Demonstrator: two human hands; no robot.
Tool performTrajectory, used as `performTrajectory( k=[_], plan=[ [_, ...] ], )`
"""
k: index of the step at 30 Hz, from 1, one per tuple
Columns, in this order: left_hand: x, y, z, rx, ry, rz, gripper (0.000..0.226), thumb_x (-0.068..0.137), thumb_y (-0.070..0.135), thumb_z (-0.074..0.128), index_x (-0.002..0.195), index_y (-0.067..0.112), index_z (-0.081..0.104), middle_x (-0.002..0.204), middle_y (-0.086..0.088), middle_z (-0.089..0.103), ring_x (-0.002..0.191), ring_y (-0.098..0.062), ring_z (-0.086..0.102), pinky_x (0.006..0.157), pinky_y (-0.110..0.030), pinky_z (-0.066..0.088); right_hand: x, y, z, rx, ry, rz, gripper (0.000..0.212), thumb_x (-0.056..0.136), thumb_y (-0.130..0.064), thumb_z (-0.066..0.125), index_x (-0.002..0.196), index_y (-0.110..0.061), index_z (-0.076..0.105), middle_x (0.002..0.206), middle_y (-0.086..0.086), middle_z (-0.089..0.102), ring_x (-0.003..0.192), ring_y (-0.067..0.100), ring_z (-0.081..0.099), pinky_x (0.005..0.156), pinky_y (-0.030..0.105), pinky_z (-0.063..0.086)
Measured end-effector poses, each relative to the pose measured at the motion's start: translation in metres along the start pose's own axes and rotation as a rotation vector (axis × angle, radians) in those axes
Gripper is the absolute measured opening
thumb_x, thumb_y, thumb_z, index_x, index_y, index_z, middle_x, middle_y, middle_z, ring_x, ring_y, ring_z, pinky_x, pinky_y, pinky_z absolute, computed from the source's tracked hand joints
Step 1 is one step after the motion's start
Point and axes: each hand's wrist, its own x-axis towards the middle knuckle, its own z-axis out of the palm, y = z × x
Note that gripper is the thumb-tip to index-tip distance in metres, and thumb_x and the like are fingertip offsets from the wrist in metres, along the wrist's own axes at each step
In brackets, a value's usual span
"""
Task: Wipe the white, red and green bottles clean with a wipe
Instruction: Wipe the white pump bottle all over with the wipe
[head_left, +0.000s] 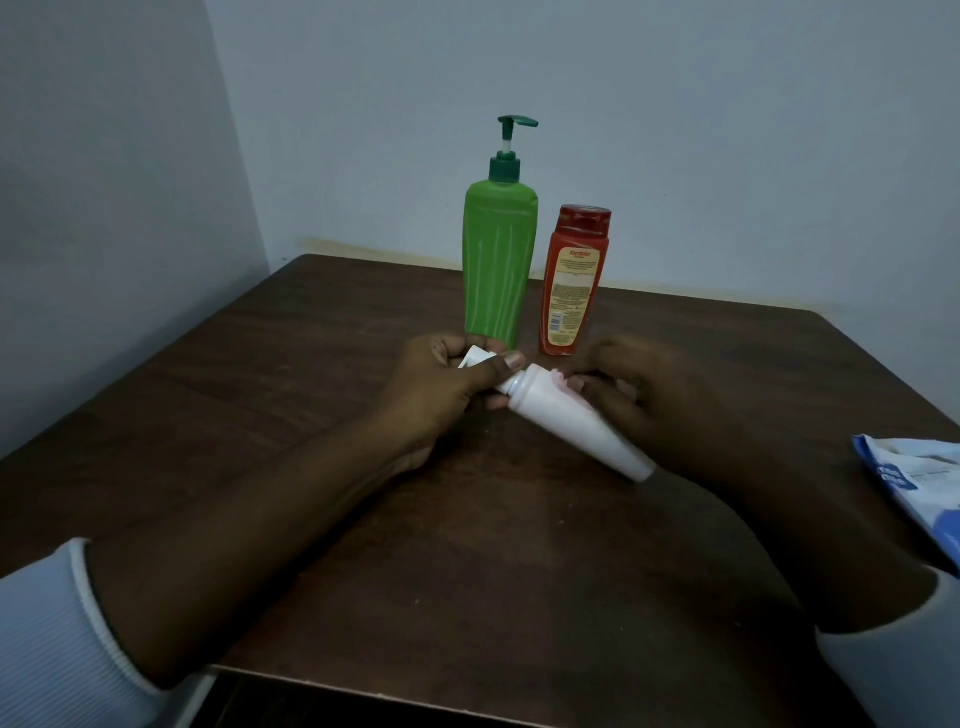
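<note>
The white bottle (571, 423) lies slanted just above the table's middle, cap end pointing up-left, held between both hands. My left hand (441, 387) grips its cap end, thumb across the neck; a small white piece (474, 357) shows between its fingers, and I cannot tell if it is the cap or a wipe. My right hand (649, 402) curls round the bottle's body from the right, fingers on a pale pinkish patch. Just behind the hands, the green pump bottle (498, 260) and the red bottle (571, 291) stand upright side by side.
The dark wooden table (291, 395) sits in a corner, with walls close behind and to the left. A blue and white wipes pack (919, 483) lies at the right edge. The table's front edge runs below my forearms.
</note>
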Motion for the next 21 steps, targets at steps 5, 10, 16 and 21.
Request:
performTrajectory(
  k=[5, 10, 16, 21],
  plan=[
    [-0.002, -0.003, 0.006, 0.034, -0.014, -0.002, 0.04, 0.068, 0.025, 0.086, 0.099, 0.001, 0.077, 0.092, -0.013, 0.08, 0.078, -0.021, 0.077, 0.061, -0.026, 0.061, -0.011, -0.01, -0.004, 0.011, -0.055, -0.101, 0.02, 0.092, -0.024, 0.064, 0.109, -0.021, 0.074, 0.112, -0.002, 0.066, 0.103, 0.013, 0.061, 0.087, 0.036, 0.054],
    [-0.002, 0.002, 0.005, 0.025, -0.025, -0.004, 0.033, 0.073, 0.022, 0.085, 0.097, 0.001, 0.077, 0.09, -0.012, 0.08, 0.076, -0.019, 0.077, 0.061, -0.025, 0.061, -0.001, -0.018, 0.0, -0.084, -0.068, -0.194, 0.018, 0.092, -0.021, 0.065, 0.105, -0.014, 0.076, 0.107, 0.003, 0.069, 0.098, 0.017, 0.062, 0.086, 0.029, 0.051],
    [-0.005, 0.0, 0.005, 0.033, -0.005, 0.013, 0.019, 0.085, 0.008, 0.081, 0.101, -0.002, 0.075, 0.087, -0.009, 0.08, 0.074, -0.016, 0.076, 0.059, -0.023, 0.06, -0.005, -0.01, 0.008, -0.055, 0.058, -0.017, 0.02, 0.097, -0.02, 0.061, 0.113, -0.014, 0.072, 0.11, 0.004, 0.069, 0.099, 0.018, 0.063, 0.084, 0.026, 0.045],
    [-0.004, 0.001, 0.005, 0.047, -0.011, -0.002, 0.023, 0.085, 0.01, 0.081, 0.103, -0.002, 0.075, 0.088, -0.013, 0.08, 0.07, -0.017, 0.075, 0.06, -0.024, 0.06, -0.006, -0.022, 0.009, -0.143, -0.073, -0.327, 0.02, 0.088, -0.015, 0.069, 0.106, -0.009, 0.076, 0.111, 0.007, 0.068, 0.101, 0.022, 0.064, 0.085, 0.036, 0.056]
  ],
)
